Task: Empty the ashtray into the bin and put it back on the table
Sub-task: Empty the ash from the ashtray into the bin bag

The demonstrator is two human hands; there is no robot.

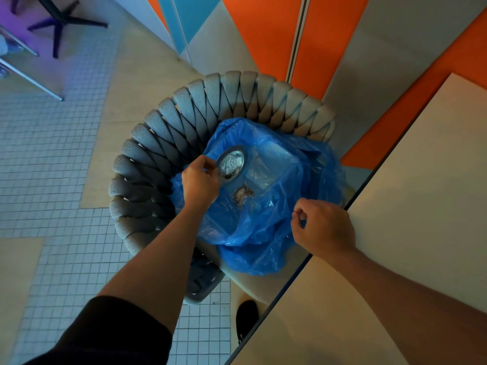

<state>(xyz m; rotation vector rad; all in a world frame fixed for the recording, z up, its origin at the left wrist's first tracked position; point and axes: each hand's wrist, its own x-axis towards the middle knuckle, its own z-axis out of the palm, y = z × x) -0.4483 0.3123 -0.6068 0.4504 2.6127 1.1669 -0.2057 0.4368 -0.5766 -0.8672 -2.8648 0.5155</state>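
Note:
My left hand (200, 181) grips the rim of a small round metal ashtray (233, 163) and holds it tilted over a bin lined with a blue plastic bag (266, 227). Specks of ash cling to the ashtray's inside. A small heap of grey ash (242, 194) lies at the bottom of the bag. My right hand (322, 225) hovers at the bag's right edge, fingers curled loosely, and whether it pinches the plastic I cannot tell. The beige table (421, 206) runs along the right side.
The bin stands on the seat of a grey woven-rope chair (163, 133) whose back curves around it on the left and far side. Orange, grey and blue wall panels (329, 43) rise behind. Small white floor tiles (52, 154) spread to the left. A dark shoe (246, 318) shows below the table edge.

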